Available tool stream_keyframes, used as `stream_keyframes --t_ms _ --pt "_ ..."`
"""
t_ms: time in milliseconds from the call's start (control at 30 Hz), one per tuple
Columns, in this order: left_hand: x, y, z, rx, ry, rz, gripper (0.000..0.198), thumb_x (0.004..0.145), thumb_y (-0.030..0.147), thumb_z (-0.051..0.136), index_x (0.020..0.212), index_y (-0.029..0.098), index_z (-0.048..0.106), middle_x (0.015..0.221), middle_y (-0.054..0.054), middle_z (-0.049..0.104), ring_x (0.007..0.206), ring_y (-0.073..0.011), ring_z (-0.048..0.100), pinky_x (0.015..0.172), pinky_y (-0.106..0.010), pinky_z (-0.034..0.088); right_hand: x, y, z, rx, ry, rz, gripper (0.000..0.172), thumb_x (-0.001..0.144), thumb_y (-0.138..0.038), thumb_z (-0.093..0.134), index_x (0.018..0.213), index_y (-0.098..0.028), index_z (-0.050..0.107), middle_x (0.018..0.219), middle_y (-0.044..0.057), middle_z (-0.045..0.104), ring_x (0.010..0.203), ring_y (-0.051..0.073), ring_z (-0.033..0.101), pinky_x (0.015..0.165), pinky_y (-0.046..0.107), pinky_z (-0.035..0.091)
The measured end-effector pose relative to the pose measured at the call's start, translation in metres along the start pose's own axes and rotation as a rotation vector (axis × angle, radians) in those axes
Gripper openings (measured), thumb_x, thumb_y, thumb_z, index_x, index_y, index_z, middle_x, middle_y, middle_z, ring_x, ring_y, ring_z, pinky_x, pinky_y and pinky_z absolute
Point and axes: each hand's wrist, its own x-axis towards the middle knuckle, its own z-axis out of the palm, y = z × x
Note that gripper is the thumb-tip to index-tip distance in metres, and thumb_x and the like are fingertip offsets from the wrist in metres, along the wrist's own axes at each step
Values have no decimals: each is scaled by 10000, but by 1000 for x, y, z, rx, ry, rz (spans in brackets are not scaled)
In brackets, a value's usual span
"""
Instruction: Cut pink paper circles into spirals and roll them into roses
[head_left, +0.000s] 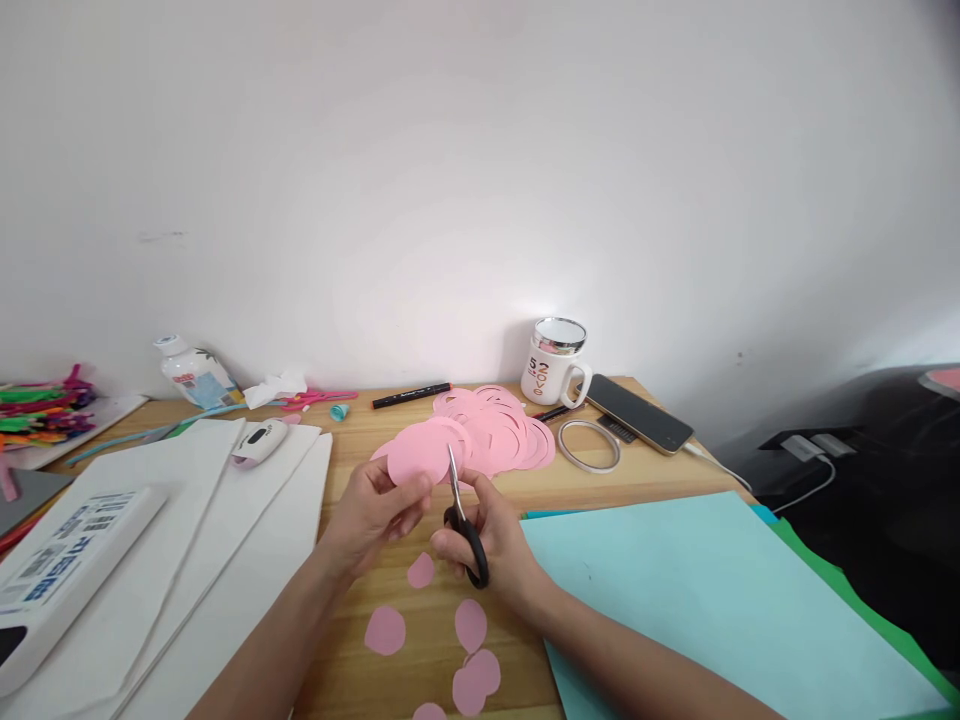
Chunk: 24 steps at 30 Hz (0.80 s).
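Left hand [377, 512]: pinching pink circle, mid-frame
Right hand [499, 545]: gripping scissors [456, 492], blades at circle's right edge
Pink circle [415, 452]: in left hand, centre of frame; looks unfinished
Small pink pieces [385, 631]: several loose on table [352, 690], lower middle of frame; likely done
Pink pile [491, 440]: behind hands, curved cut edges; offcuts or remaining stock, can't tell
Overall: partway, total unclear

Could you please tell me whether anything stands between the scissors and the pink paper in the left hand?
Nothing visible does: the scissors in the right hand reach the edge of the pink paper in the left hand. The small pink pieces lie nearer the camera, the pink pile farther off.
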Motion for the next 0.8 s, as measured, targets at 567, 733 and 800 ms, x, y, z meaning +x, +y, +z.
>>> stream_keyframes --t_ms 567,733,800 --pt "0 -5 1 133 78 10 350 609 331 717 493 149 442 402 81 362 389 -25 255 395 -200 163 5 2 -5 21 -64 -90 666 608 -213 780 1122 -200 357 602 -92 516 546 85 452 533 206 351" --pt "1 -5 0 135 78 13 345 619 331 712 506 148 442 407 82 366 387 -21 248 396 -197 164 4 0 -4 24 -62 -77 624 618 -234 773 1094 -205 371 597 -90 507 542 87 436 514 203 333" --pt "1 -6 -1 139 85 12 342 616 336 715 510 147 451 405 83 365 386 -21 245 391 -195 162 4 0 -4 21 -51 -72 624 617 -244 773 1093 -204 371 590 -92 500 534 86 426 504 200 325"
